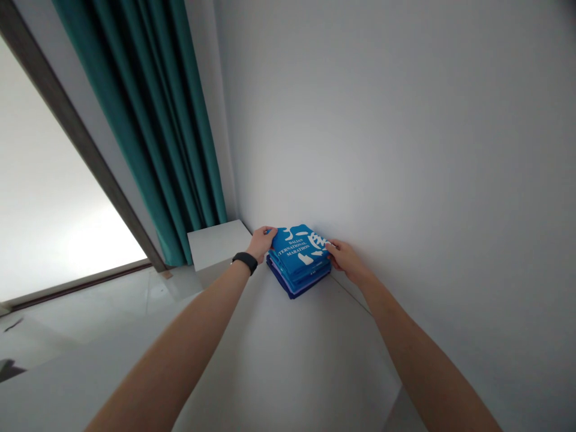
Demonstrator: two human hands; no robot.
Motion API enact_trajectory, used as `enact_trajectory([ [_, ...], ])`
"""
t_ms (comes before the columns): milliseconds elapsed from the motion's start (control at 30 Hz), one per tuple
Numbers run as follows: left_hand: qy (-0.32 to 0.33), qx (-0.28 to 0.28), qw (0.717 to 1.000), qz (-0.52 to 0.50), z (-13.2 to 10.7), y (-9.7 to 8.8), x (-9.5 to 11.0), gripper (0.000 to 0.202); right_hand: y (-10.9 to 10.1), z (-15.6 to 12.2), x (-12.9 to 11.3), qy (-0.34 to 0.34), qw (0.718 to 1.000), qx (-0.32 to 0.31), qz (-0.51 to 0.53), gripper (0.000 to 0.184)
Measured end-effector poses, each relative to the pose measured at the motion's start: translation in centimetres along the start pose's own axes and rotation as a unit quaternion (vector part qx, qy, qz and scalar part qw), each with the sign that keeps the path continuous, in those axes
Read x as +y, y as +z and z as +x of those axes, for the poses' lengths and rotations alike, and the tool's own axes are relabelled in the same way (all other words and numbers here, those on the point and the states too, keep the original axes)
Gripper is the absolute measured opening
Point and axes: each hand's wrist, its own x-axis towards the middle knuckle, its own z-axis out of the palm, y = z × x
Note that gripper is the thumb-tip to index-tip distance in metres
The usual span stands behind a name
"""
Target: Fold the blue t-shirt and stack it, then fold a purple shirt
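Note:
A folded blue shirt-like cloth (299, 249) with white print, reading "DALIAN ... MARATHON", lies on top of a stack of folded blue and purple cloths (294, 287). My left hand (261, 241), with a black band on its wrist, pinches the top cloth at its left corner. On the opposite side, my right hand (345, 259) grips its right edge, thumb on top. Some fingers of both hands are hidden behind the fabric. The stack rests on a white surface (270, 360) close to the wall.
A white box-like unit (220, 245) stands left of the stack, in the corner. Green curtains (166, 120) hang behind it, beside a bright framed window or door (67, 180). A pale wall (382, 132) rises behind and right of the stack. Tiled floor (90, 324) shows at left.

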Motion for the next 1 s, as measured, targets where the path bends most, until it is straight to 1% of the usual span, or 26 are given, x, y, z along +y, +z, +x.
enact_trajectory([
  [233, 0.004, -0.012, 1.0, -0.014, 0.4, 0.3, -0.1, 0.026, 0.4, -1.0, 0.5, 0.023, 0.999, 0.021, 0.006, 0.023],
  [300, 0.014, -0.021, 0.999, -0.022, 0.5, 0.3, 0.1, 0.027, 0.4, -1.2, 0.5, 0.017, 1.0, 0.02, 0.015, 0.025],
  [433, 0.036, -0.032, 0.999, -0.019, 0.8, 0.3, 0.6, 0.026, 0.3, -1.1, 0.3, -0.016, 0.999, 0.02, 0.035, 0.027],
  [500, 0.035, -0.032, 0.999, 0.004, 0.8, 0.1, 0.6, 0.025, 0.4, -1.1, 0.2, -0.015, 0.999, 0.025, 0.04, 0.027],
  [567, 0.025, -0.032, 0.998, 0.041, 0.7, -0.3, 0.4, 0.022, 0.4, -1.0, 0.2, 0.009, 0.999, 0.028, 0.03, 0.026],
  [667, 0.014, -0.033, 0.994, 0.102, 0.5, -0.9, -0.1, 0.019, 0.4, -1.0, 0.2, 0.041, 0.999, 0.016, 0.0, 0.023],
  [800, 0.04, -0.038, 0.988, 0.147, 0.7, -1.3, -0.5, 0.015, 0.2, -0.9, 0.3, 0.054, 0.998, 0.011, 0.003, 0.019],
  [900, 0.068, -0.033, 0.984, 0.163, 1.0, -1.3, -0.3, 0.016, 0.2, -0.7, 0.5, 0.054, 0.998, 0.015, 0.015, 0.02],
  [1000, 0.08, -0.03, 0.98, 0.181, 1.1, -1.2, -0.5, 0.017, 0.2, -0.4, 1.1, 0.022, 0.998, 0.04, -0.035, 0.023],
])
